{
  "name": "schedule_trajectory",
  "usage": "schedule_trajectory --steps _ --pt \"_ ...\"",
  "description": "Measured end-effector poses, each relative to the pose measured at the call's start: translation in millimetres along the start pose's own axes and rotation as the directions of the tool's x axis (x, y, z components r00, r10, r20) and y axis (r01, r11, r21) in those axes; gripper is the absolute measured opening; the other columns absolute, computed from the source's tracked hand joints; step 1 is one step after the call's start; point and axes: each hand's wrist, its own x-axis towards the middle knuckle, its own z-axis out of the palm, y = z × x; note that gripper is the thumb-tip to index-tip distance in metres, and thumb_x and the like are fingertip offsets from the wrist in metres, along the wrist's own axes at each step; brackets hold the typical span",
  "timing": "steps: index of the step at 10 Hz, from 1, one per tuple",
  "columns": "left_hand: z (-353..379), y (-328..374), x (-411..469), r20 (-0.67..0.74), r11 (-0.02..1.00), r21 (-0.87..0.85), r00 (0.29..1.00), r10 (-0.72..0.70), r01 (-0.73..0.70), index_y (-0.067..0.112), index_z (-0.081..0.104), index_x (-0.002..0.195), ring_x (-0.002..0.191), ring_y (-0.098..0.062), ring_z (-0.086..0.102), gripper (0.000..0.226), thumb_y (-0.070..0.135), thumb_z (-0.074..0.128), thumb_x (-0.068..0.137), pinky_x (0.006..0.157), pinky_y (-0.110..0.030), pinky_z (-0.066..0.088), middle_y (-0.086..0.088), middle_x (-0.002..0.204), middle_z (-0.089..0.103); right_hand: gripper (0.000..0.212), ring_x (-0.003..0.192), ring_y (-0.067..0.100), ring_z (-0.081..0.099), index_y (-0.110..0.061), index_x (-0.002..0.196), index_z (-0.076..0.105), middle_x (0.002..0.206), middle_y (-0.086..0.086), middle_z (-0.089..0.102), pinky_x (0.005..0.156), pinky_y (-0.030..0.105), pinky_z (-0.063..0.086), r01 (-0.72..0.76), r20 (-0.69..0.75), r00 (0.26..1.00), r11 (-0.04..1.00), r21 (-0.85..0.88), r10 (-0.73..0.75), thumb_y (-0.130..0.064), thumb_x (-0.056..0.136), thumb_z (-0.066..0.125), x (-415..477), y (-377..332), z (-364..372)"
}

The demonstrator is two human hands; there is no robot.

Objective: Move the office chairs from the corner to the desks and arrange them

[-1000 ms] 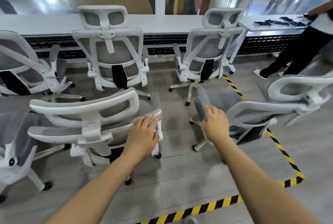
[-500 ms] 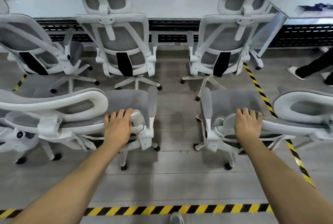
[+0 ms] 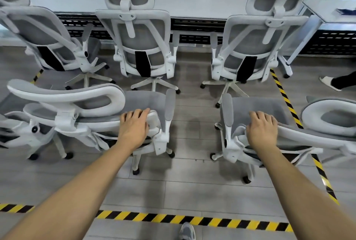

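Two white-framed, grey-mesh office chairs stand in front of me, both seats pointing away. My left hand grips the top edge of the left chair's backrest, its fingers curled over the white frame. My right hand grips the top edge of the right chair's backrest the same way. The left chair's headrest sticks out to the left, the right chair's headrest to the right. Both chairs stand on their castors on the grey floor.
Three more chairs stand in a row behind, facing a long white desk. Part of another chair shows at the left edge. Yellow-black floor tape runs along the front and right. A person's foot is at the right.
Both hands have closed over the two backrests. The view has dropped and moved closer, and the two chairs now stand square, side by side. The person at the right has walked further off.
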Motion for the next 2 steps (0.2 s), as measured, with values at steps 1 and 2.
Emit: schedule_trajectory --steps 1,2 --pt "-22 -5 -31 -0.069 0.995 -0.087 0.997 0.047 -0.053 0.024 0.052 0.132 0.118 -0.028 0.05 0.038 0.027 0.053 0.093 0.1 -0.044 0.035 -0.001 0.13 0.055 0.039 0.118 0.039 0.054 -0.014 0.129 0.057 0.127 0.011 0.061 0.101 0.051 0.037 0.095 -0.096 0.993 0.96 0.263 -0.072 -0.018 0.091 0.058 -22 -68 -28" --pt "-43 -18 -48 -0.105 0.992 -0.118 0.994 0.037 -0.049 0.022 0.053 0.129 0.116 -0.028 0.05 0.035 0.029 0.051 0.095 0.098 -0.044 0.037 -0.001 0.129 0.055 0.043 0.118 0.038 0.054 -0.017 0.135 0.056 0.13 0.01 0.06 0.1 0.049 0.037 0.163 -0.147 0.983 0.903 0.398 -0.112 -0.019 0.092 0.057 -42 -119 -48"
